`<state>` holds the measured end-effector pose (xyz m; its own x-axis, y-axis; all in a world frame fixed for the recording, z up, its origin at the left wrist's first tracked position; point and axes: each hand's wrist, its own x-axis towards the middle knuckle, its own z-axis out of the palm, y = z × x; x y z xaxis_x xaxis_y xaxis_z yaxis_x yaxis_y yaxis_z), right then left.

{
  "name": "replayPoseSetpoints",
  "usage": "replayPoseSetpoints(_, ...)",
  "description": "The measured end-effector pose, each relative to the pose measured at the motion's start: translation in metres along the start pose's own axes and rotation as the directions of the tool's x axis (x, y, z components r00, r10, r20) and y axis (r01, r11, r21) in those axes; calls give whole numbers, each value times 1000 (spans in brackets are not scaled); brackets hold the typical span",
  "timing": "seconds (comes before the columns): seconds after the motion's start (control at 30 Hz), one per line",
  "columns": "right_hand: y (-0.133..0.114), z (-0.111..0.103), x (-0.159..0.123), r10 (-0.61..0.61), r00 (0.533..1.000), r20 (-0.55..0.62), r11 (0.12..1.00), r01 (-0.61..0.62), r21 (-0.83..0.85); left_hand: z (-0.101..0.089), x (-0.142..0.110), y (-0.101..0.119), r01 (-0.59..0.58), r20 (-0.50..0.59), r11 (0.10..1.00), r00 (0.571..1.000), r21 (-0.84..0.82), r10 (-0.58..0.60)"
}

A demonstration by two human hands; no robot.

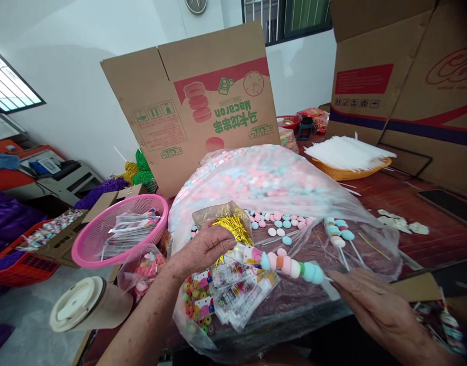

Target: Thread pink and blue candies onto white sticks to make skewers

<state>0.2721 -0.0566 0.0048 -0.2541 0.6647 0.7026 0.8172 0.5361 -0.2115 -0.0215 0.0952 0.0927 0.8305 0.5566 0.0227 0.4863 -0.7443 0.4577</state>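
Note:
A candy skewer (291, 266) of pink, white, green and blue pieces stretches between my hands inside a clear printed wrapper. My left hand (214, 247) pinches the wrapper's left end, just over a bunch of gold twist ties (235, 229). At the other end my right hand (381, 300) is closed around the stick; its fingertips are partly hidden. Under the skewer lie several flat printed wrappers (244, 297), beside small ring candies (207, 325) in the clear plastic. Loose pastel candies (281, 223) spill from a big plastic bag (271, 173). Finished-looking skewers (339, 231) rest to the right.
A pink basket (164, 208) of wrappers and a lidded cup (107, 310) stand left. White sticks fill an orange basket (343, 175) at back right. Large cardboard boxes (142, 91) rise behind. A dark phone-like slab (450, 206) lies on the red table (412, 198).

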Motion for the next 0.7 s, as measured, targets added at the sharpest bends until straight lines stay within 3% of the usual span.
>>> replayPoseSetpoints(0.17, 2, 3, -6, 7, 999, 49, 1000, -7, 10, -3, 2, 2, 16, 6, 998, 1000, 53, -17)
replayPoseSetpoints(0.43, -7, 7, 0, 20, 1000, 11, 997, -21, 70, -1, 10, 14, -15, 78, 1000, 997, 19, 13)
replayPoseSetpoints(0.5, -13, 18, -1, 44, 999, 10, 994, -45, 97, 0, 15, 19, -34, 39, 997, 999, 69, 32)
replayPoseSetpoints(0.57, -21, 29, -2, 89, 996, -8, 986, -86, 145, 4, 20, 21, -33, -127, 995, 991, 95, 45)
replayPoseSetpoints(0.6, -25, 34, -2, 120, 993, -15, 977, -116, 180, 8, 21, 20, -6, -287, 997, 958, 73, 27)
replayPoseSetpoints(0.63, -29, 39, -2, 156, 988, -16, 963, -149, 227, 13, 22, 19, 32, -484, 999, 874, 3, -27)
replayPoseSetpoints(0.67, -33, 42, 0, 198, 980, -10, 942, -188, 278, 20, 22, 18, 54, -678, 990, 724, -127, -126)
replayPoseSetpoints(0.7, -37, 45, 1, 244, 970, 5, 915, -232, 329, 28, 21, 17, 30, -799, 950, 533, -312, -279)
